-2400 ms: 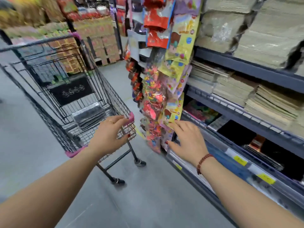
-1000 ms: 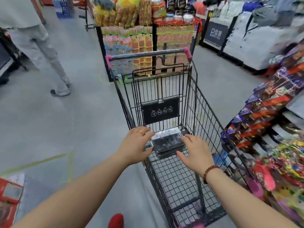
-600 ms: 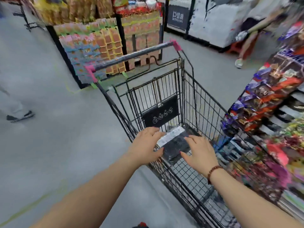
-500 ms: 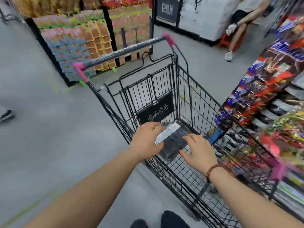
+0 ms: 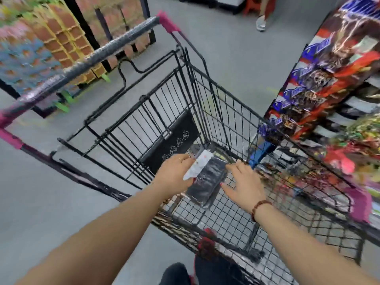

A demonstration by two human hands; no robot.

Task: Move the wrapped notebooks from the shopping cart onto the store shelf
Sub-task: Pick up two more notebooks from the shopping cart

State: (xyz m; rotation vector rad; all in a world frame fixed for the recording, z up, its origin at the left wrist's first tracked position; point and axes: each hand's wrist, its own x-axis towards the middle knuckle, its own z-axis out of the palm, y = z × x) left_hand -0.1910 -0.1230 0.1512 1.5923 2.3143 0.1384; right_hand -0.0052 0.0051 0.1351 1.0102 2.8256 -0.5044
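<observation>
wrapped notebooks (image 5: 207, 179) sit tilted inside the shopping cart (image 5: 115, 45). our left hand (image 5: 174, 175) at the pack's 9 o'clock, fingers curled over its edge — our right hand (image 5: 244, 188) at 3 o'clock, fingers spread, pressing the side.

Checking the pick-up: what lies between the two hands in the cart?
Head view: the wrapped notebooks, left hand pinching one edge, right hand touching the other.
</observation>
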